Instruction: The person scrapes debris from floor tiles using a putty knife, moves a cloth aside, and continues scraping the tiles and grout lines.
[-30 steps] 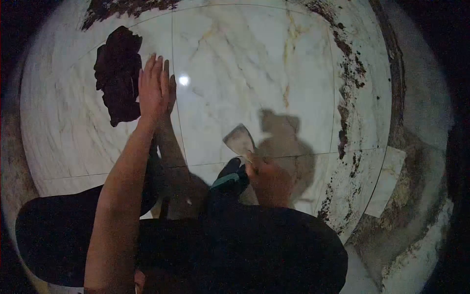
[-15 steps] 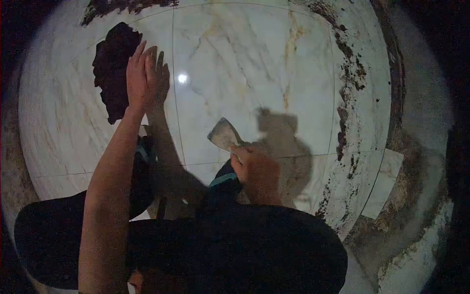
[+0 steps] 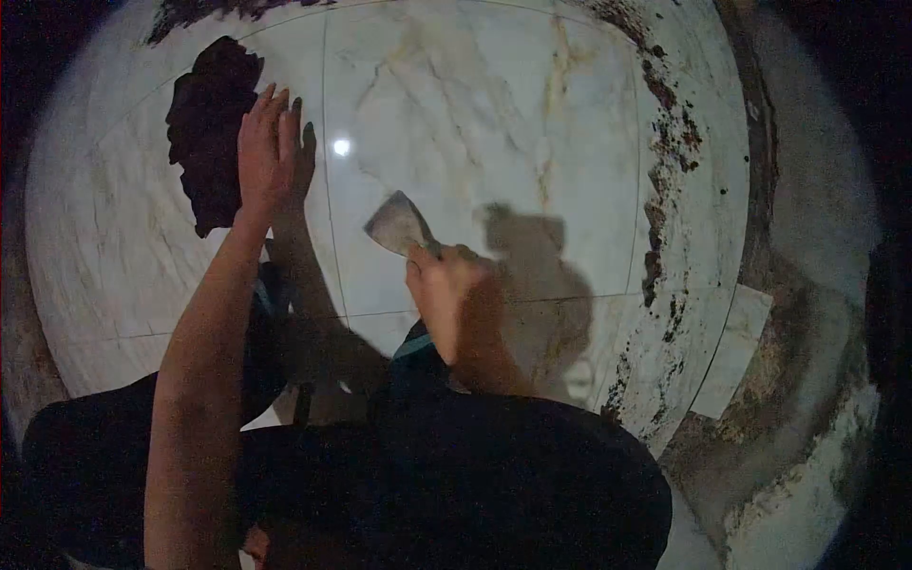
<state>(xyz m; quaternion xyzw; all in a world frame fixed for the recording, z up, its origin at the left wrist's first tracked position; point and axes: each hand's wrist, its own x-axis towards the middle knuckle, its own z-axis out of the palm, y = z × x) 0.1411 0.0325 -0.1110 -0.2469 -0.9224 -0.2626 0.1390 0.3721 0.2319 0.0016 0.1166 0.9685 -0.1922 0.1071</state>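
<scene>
My right hand (image 3: pixel 454 296) grips a putty knife (image 3: pixel 396 224), its flat triangular blade pointing up and to the left over the marble tile. To the left lies a dark, crumpled cloth (image 3: pixel 210 133) with ragged edges. My left hand (image 3: pixel 266 157) is at the cloth's right edge, its fingers stretched out and pointing away from me. The hand's shadow falls just to its right.
White marble-patterned tiles (image 3: pixel 475 114) with thin joints cover the floor. Dark crumbly dirt (image 3: pixel 676 142) runs down the right side, with more at the top left (image 3: pixel 209 11). A loose tile piece (image 3: pixel 733 356) lies by rough ground at the right. My knees (image 3: pixel 532 465) are close below.
My right hand has moved up and left with the putty knife, bringing the blade nearer to the left hand. The left hand stays beside the cloth, and the view has shifted slightly.
</scene>
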